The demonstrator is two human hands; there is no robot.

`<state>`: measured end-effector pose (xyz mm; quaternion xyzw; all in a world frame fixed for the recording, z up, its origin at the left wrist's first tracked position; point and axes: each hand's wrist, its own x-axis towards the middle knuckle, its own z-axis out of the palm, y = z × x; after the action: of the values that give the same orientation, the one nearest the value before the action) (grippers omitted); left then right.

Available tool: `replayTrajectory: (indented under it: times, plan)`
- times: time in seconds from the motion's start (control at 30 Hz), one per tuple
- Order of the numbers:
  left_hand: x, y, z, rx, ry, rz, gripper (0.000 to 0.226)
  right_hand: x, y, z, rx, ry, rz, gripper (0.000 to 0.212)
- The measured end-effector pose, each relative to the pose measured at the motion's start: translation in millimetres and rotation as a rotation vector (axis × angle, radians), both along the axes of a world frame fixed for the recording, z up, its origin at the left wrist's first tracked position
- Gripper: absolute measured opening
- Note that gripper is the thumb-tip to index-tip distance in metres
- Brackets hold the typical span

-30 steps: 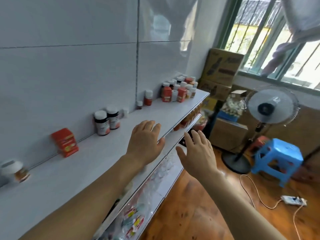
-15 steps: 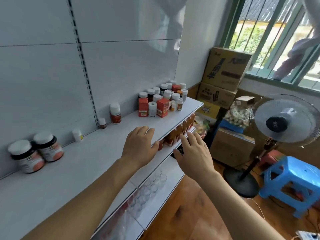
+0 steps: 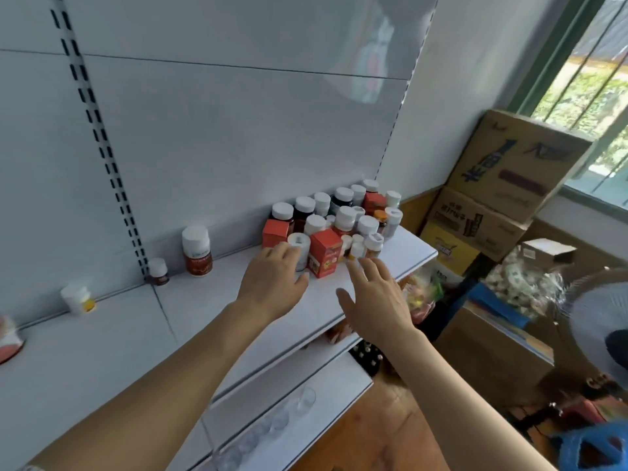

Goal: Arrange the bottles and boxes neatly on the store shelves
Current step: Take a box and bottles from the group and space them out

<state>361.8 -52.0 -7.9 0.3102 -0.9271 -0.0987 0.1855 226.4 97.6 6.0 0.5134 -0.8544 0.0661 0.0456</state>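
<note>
White-capped bottles [image 3: 345,215] and red boxes [image 3: 324,253] stood crowded together at the centre of the frame, packed onto the right-hand end of the top shelf [image 3: 102,351] against the grey back panel [image 3: 221,137]. The crowding looked like stock set down in a heap and not yet spaced out, while a few strays stood apart along the back edge to the left: a tall brown bottle [image 3: 197,249], a small dark bottle [image 3: 158,271] beside the slotted upright, and a small white bottle [image 3: 77,299] further left.

Both hands reached toward the near edge of the cluster. The left hand [image 3: 272,283] had its fingers loosely extended, with the fingertips up against a white bottle [image 3: 299,249] at the front of the group; whether they had closed round it could not be told, and it seemed to be touching rather than holding. The right hand [image 3: 373,300] was spread flat and empty, fingers straight, hovering just short of the smallest bottles at the front right, probably ready to steady or gather them.

Room for moving lay mostly to the left, where the shelf top was bare between the cluster and the strays. To the right the shelf ended close behind the last bottles, with cardboard cartons [image 3: 503,185] stacked beyond, so anything nudged that way risked going over the edge. The front lip ran just beneath the wrists, above the lower shelves [image 3: 306,385].
</note>
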Motion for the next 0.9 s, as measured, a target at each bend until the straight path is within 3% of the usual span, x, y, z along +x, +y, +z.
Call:
replayTrajectory:
  times: [0.13, 0.4, 0.7, 0.9]
  plan:
    - [-41, -26, -4, 0.009, -0.002, 0.009, 0.043, -50, -41, -3, -0.018, 0.032, 0.084, 0.063]
    - [-89, -44, -26, 0.033, -0.183, 0.155, 0.041, -118, -107, -34, 0.013, 0.006, 0.312, 0.067]
    - [-111, -31, -49, 0.023, -0.114, 0.286, 0.040, -175, -129, -48, -0.247, -0.077, 0.711, 0.030]
    - [-110, -30, -39, 0.180, -0.043, 0.356, 0.046, -199, -137, -46, -0.276, -0.142, 0.837, 0.037]
